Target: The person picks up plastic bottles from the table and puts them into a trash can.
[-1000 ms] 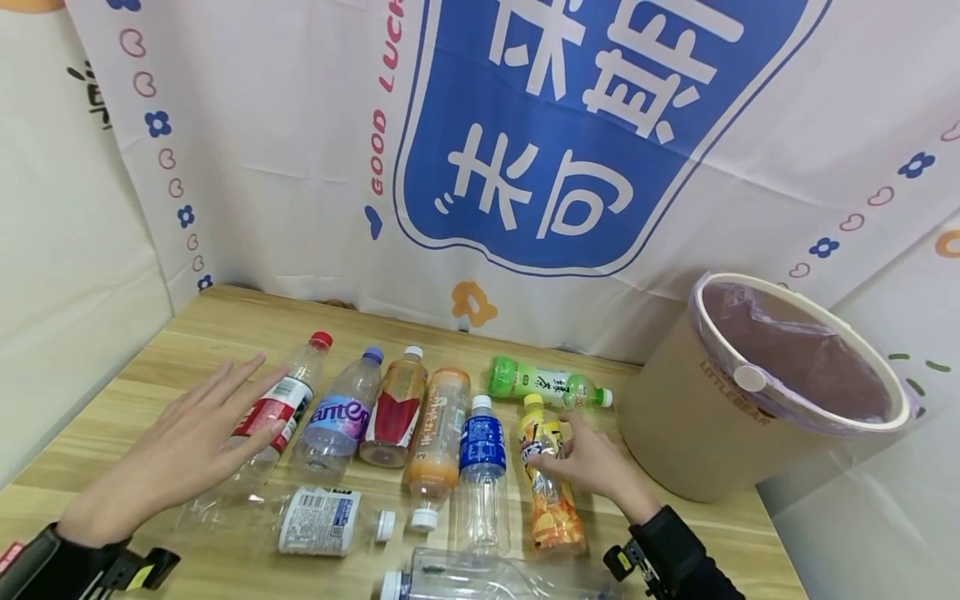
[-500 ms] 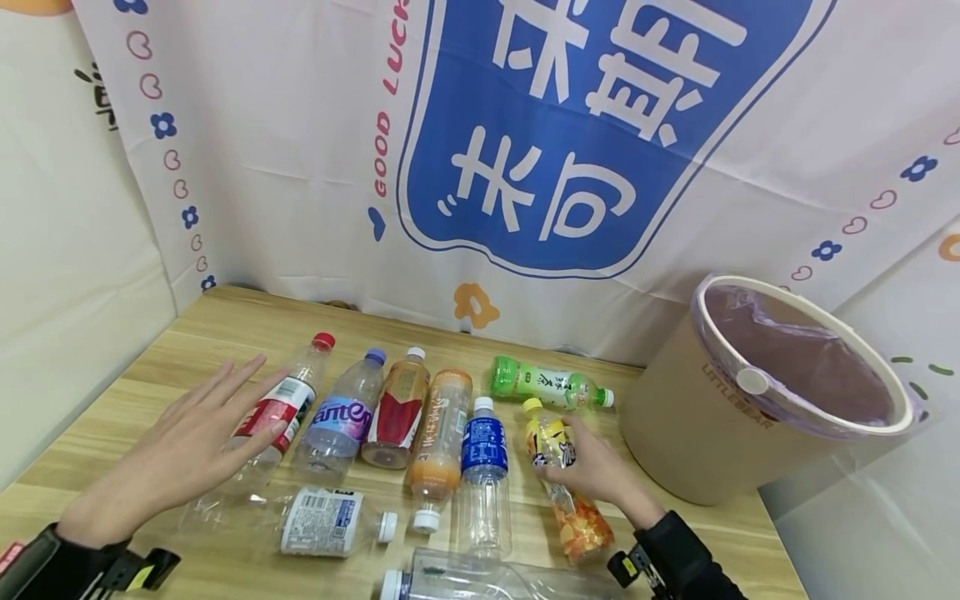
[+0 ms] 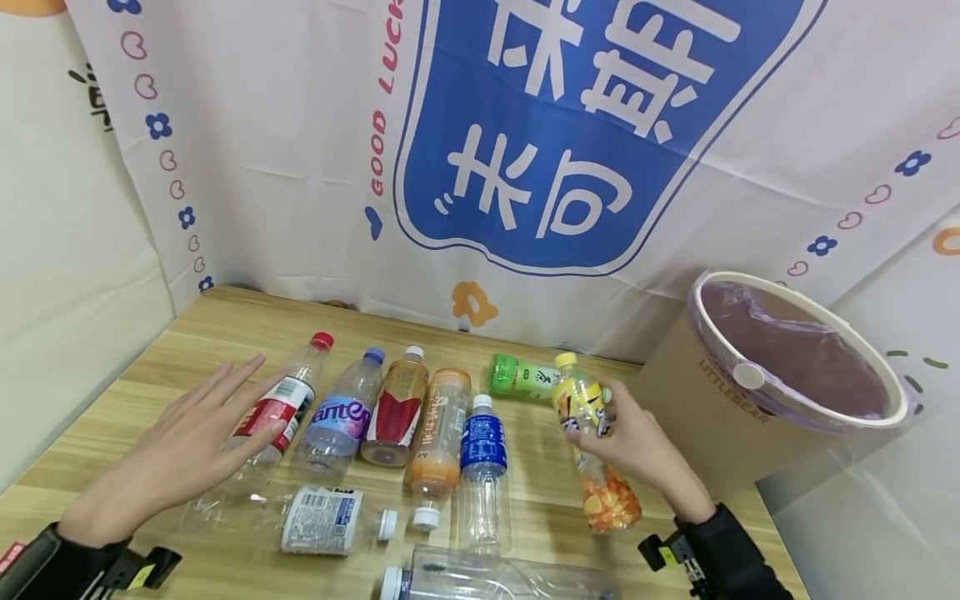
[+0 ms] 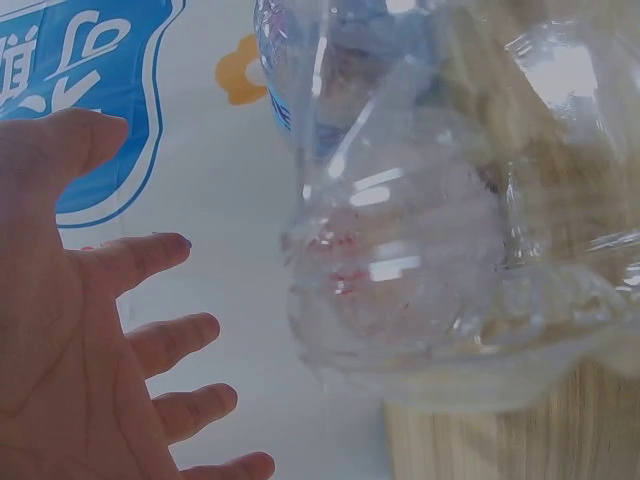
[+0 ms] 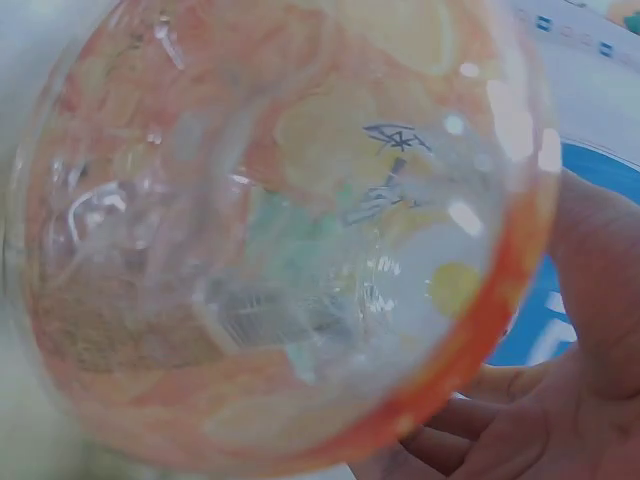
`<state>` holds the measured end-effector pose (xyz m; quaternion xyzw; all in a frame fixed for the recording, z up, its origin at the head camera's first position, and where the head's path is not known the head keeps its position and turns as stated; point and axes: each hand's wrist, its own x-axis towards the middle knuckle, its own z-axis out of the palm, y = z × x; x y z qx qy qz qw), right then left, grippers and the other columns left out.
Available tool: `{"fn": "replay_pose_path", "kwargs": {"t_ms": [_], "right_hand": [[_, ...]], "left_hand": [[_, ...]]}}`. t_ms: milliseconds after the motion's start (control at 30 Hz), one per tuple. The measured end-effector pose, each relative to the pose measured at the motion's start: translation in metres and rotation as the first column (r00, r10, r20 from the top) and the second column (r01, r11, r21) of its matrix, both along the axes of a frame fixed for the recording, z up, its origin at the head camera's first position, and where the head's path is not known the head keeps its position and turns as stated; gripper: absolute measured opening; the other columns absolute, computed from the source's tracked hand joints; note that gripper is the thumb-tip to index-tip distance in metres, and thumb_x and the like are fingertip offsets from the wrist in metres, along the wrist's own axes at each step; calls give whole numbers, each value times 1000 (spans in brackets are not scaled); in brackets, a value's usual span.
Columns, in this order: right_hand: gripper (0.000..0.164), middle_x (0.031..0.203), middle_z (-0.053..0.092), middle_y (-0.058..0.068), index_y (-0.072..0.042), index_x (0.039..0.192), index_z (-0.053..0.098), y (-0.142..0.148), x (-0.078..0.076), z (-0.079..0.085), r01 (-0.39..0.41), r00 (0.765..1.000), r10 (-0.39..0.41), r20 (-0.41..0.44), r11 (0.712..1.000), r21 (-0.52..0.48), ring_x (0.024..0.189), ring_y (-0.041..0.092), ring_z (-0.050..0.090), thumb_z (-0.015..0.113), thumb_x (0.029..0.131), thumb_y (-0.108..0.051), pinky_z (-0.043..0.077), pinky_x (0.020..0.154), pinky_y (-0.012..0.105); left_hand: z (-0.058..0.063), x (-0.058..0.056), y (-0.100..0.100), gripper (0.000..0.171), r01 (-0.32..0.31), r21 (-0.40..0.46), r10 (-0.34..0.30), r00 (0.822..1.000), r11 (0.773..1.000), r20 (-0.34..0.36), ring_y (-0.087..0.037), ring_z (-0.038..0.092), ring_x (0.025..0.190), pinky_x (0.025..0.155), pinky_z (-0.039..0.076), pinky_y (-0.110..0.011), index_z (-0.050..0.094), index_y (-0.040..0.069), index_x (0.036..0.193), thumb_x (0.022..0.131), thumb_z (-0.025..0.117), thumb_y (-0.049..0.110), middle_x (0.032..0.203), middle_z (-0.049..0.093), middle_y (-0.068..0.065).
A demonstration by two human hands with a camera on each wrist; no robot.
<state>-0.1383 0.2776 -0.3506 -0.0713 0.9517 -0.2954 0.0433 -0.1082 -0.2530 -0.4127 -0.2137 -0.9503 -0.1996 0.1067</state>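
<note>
In the head view my right hand (image 3: 637, 433) grips a yellow-capped drink bottle (image 3: 611, 500) around its yellow label, with fingers on one side and thumb on the other. The bottle leans, cap away from me, and overlaps the neck of a green bottle (image 3: 517, 377). Its round orange-printed base (image 5: 280, 250) fills most of the right wrist view. On the left, my left hand (image 3: 202, 437) is spread flat, fingers straight, over a red-capped bottle (image 3: 279, 414) with a red and white label, hiding part of it. A clear bottle base (image 4: 400, 260) looms before those fingers in the left wrist view.
A beige bin (image 3: 697, 408) with a purple liner stands right of the table (image 3: 247, 325). Between the hands lie purple-labelled (image 3: 337, 417), red-labelled (image 3: 393, 408), orange (image 3: 438, 425) and blue-labelled (image 3: 483, 442) bottles. Clear bottles (image 3: 322, 521) lie nearer me. Printed cloth hangs behind.
My right hand closed around the yellow-capped bottle, tilted it, and carried it up and right toward the bin, now overlapping the green bottle. My left hand stayed put.
</note>
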Motion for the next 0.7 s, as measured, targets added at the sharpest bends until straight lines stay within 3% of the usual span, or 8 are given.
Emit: {"fn": "replay_pose_path", "kwargs": {"t_ms": [267, 467, 567, 700], "right_hand": [[101, 119, 60, 37, 1, 156, 21, 20, -2, 71, 28, 987, -23, -158, 999, 32, 92, 39, 68, 80, 88, -45, 59, 68, 46], [97, 119, 61, 36, -6, 158, 19, 37, 0, 120, 77, 965, -74, -250, 997, 5, 92, 43, 68, 79, 90, -40, 60, 66, 48], [98, 127, 56, 37, -11, 160, 13, 47, 1, 140, 132, 954, -134, -269, 991, -25, 100, 43, 65, 77, 92, -41, 60, 68, 41], [94, 128, 56, 26, -21, 161, 9, 63, 4, 160, 217, 917, -248, -311, 967, -130, 96, 17, 64, 75, 94, -34, 56, 66, 21]], "left_hand": [[-1, 1, -1, 68, -6, 8, 6, 1000, 1000, 17, -55, 15, 145, 119, 0, -58, 30, 18, 162, 103, 58, 39, 164, 20, -24], [-2, 0, -2, 66, -5, 11, 5, 1000, 1000, 1, -53, 14, 146, 120, -1, -52, 35, 15, 160, 103, 59, 38, 162, 24, -25], [-2, -1, -2, 65, -1, 12, 1, 1000, 1000, -3, -53, 14, 146, 121, -2, -50, 37, 13, 159, 103, 60, 38, 162, 25, -26], [-3, -1, -2, 66, 4, 10, -4, 1000, 1000, 2, -54, 16, 145, 121, -2, -50, 36, 13, 159, 102, 60, 39, 161, 25, -26]]}}
